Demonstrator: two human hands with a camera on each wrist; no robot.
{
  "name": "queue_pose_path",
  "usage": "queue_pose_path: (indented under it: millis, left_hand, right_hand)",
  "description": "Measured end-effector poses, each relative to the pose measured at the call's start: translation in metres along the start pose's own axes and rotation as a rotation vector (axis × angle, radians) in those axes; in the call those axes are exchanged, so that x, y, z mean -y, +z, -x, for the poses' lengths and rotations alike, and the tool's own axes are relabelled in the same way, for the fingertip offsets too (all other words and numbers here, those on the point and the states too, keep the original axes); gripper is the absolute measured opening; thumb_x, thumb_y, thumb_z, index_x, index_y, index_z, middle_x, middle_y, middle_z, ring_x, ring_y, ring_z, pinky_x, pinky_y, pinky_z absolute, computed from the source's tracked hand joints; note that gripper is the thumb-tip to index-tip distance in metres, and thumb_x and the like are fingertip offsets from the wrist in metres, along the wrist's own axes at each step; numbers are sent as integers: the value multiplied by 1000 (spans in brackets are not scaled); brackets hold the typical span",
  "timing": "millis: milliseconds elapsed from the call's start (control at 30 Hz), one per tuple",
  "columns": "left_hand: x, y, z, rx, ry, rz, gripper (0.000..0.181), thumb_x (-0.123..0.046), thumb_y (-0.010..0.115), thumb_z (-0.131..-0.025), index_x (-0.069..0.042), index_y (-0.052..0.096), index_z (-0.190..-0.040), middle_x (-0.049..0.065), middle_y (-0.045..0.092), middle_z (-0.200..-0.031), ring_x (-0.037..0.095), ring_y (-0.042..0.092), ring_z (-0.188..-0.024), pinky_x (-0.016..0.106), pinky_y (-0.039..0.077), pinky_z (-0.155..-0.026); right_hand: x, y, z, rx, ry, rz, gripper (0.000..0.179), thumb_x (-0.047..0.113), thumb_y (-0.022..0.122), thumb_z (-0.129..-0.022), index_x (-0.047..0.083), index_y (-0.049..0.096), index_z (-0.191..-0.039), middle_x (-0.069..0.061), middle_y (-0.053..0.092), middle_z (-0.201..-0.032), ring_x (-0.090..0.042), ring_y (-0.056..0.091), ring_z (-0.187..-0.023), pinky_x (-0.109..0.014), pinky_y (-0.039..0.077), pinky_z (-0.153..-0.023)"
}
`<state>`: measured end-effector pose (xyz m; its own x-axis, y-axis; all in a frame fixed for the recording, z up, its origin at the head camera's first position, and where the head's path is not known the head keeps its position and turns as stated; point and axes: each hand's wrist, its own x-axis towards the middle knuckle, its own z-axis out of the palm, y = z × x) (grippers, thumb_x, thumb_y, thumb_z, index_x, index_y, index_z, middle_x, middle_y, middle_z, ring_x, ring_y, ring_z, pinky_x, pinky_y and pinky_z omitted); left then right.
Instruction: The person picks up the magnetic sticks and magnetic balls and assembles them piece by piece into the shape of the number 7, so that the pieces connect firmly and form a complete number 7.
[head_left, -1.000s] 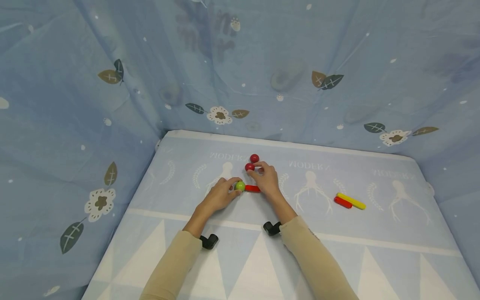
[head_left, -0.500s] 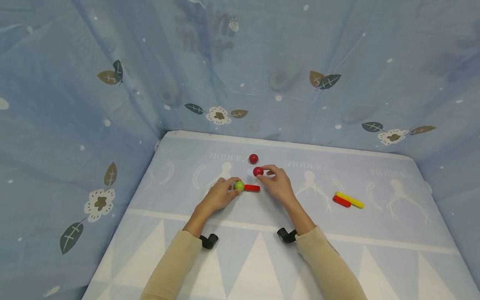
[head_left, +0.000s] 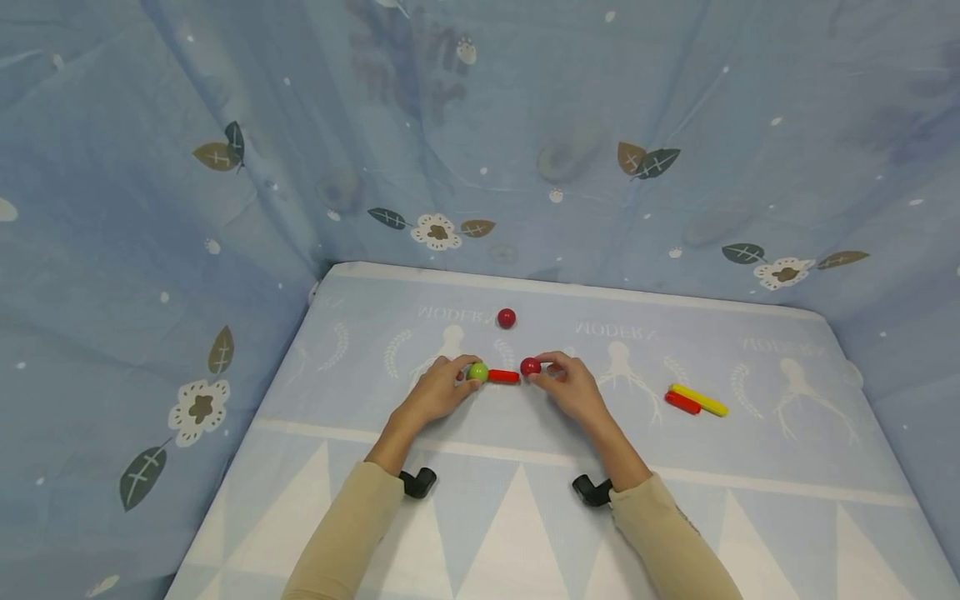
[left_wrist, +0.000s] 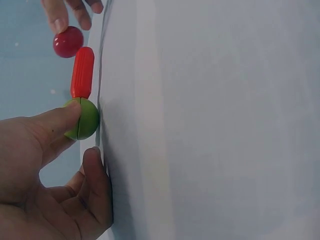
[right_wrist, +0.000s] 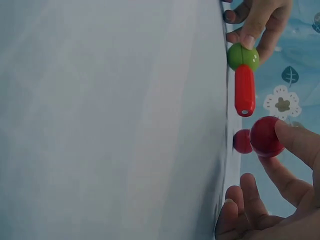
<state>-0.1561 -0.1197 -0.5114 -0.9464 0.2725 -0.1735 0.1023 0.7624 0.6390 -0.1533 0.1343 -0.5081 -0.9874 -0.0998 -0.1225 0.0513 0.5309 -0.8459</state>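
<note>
My left hand (head_left: 438, 390) pinches a green ball (head_left: 478, 372) between thumb and finger. A short red rod (head_left: 503, 377) sticks out from the ball toward the right; its free end shows a small pale tip in the right wrist view. My right hand (head_left: 573, 387) pinches a red ball (head_left: 530, 367) by thumb and fingertip, just off the rod's free end. In the right wrist view a narrow gap shows between the held red ball (right_wrist: 266, 137) and the red rod (right_wrist: 244, 91). A second red ball (head_left: 506, 318) lies farther back on the table.
On the right of the table, a yellow rod (head_left: 699, 399) and another short red rod (head_left: 682, 403) lie side by side. Blue patterned cloth (head_left: 480, 150) hangs behind the table's far edge and along its sides.
My right hand has brought its red ball away from the other red ball, to the right and nearer me, down to the rod's end. The left hand has stayed put with the green ball.
</note>
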Motion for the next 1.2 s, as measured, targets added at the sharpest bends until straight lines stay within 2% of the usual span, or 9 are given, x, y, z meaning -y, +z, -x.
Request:
queue_pose_path:
  millis: [333, 633, 1000, 1200]
  left_hand:
    - [1, -1, 1, -2, -1, 8, 41, -29, 66, -99, -20, 58, -138, 6, 51, -97, 21, 48, -81, 36, 40, -68]
    - [2, 0, 0, 4, -5, 8, 42, -31, 66, -99, -21, 58, -138, 6, 50, -97, 21, 48, -80, 35, 39, -67]
    - [3, -1, 1, 5, -12, 17, 42, -31, 66, -99, -20, 58, -139, 6, 51, -97, 21, 48, -80, 36, 39, -66]
    - [4, 0, 0, 2, -5, 20, 42, -31, 66, -99, -20, 58, -139, 6, 51, -97, 21, 48, -80, 35, 40, -66]
  right_hand:
    - [-10, 2, -2, 44, 6, 39, 32, 22, 77, -90, 12, 71, -120, -14, 62, -117, -30, 53, -99, -41, 46, -78]
    - [-14, 5, -2, 44, -43, 66, 31, 20, 77, -89, 10, 72, -117, -14, 62, -114, -32, 54, -100, -47, 46, -83]
    - [-17, 8, -2, 47, -37, 97, 32, 20, 77, -90, 10, 71, -119, -13, 61, -112, -30, 53, -99, -44, 46, -80]
    - [-12, -1, 2, 62, -30, 100, 35, 21, 76, -90, 10, 69, -123, -13, 62, -114, -29, 55, -95, -40, 48, -77]
